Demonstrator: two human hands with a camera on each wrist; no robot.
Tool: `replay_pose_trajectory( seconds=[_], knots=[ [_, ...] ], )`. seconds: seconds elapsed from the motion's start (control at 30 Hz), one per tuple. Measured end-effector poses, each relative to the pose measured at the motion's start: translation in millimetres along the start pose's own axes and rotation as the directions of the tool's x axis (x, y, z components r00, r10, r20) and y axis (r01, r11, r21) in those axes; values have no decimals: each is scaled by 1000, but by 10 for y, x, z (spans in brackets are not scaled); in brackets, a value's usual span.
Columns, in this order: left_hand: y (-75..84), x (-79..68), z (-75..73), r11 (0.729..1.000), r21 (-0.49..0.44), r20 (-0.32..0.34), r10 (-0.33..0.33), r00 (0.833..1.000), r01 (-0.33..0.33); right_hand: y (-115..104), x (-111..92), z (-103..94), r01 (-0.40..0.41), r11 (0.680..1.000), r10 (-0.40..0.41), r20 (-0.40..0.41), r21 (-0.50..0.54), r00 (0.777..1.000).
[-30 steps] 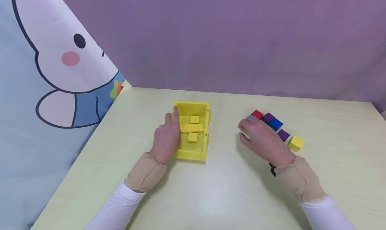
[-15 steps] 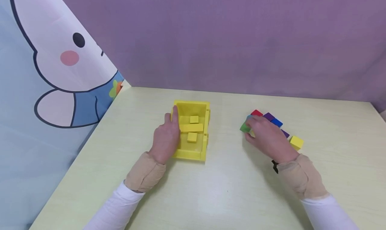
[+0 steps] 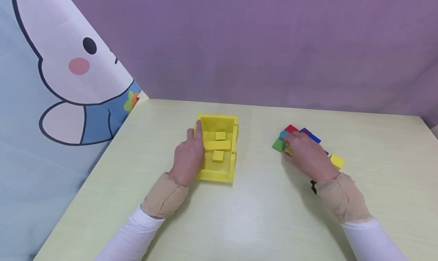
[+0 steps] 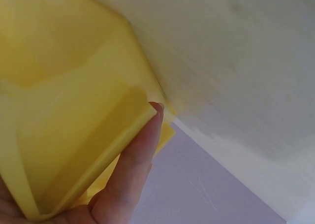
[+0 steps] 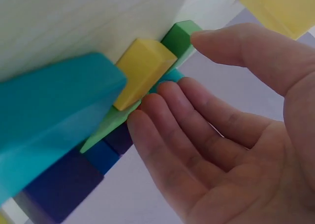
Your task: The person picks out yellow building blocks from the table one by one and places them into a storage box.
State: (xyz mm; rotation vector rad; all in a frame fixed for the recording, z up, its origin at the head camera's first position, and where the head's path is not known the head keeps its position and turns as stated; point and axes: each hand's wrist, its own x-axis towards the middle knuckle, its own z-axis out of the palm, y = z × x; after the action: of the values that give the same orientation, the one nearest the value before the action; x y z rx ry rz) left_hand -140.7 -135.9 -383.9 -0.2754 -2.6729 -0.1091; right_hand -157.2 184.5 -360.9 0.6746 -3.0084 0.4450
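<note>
A yellow open-topped toy box (image 3: 218, 118) stands left of centre, with several yellow blocks (image 3: 218, 156) inside. My left hand (image 3: 189, 158) grips its left wall, index finger straight along the rim; the thumb is hidden in the head view. My right hand (image 3: 309, 158) is over a cluster of coloured blocks. In the right wrist view the thumb stands apart, nothing is held, and the fingertips are at a light green block (image 5: 113, 125) beside a yellow block (image 5: 145, 69). A green block (image 3: 278, 145) and a teal block (image 3: 283, 135) lie left of that hand.
Behind the right hand lie a red block (image 3: 291, 128), a purple block (image 3: 305, 131) and a blue block (image 3: 315, 138). A yellow cube (image 3: 337, 161) lies to its right. A long teal block (image 5: 54, 115) shows in the right wrist view. A purple cloth (image 3: 273, 48) hangs behind the table (image 3: 256, 223).
The right hand has drawn back slightly to the right, uncovering the green and teal blocks and part of a yellow one. The left hand and the yellow box have stayed put.
</note>
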Motion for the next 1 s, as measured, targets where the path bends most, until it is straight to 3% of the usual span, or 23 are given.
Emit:
replay_pose_trajectory(
  seconds=[0.53, 0.8, 1.0],
  knots=[
    [3, -1, 2, 1000, 4, 11, 1, 1000, -1, 35, 19, 11, -62, 997, 65, 62, -40, 996],
    [-9, -5, 8, 1000, -14, 7, 4, 1000, -4, 27, 22, 75, -16, 1000, 15, 81, 10, 997],
    [-8, -1, 8, 999, -30, -2, 10, 1000, -10, 26, 22, 87, -27, 999, 25, 80, 17, 997]
  ],
)
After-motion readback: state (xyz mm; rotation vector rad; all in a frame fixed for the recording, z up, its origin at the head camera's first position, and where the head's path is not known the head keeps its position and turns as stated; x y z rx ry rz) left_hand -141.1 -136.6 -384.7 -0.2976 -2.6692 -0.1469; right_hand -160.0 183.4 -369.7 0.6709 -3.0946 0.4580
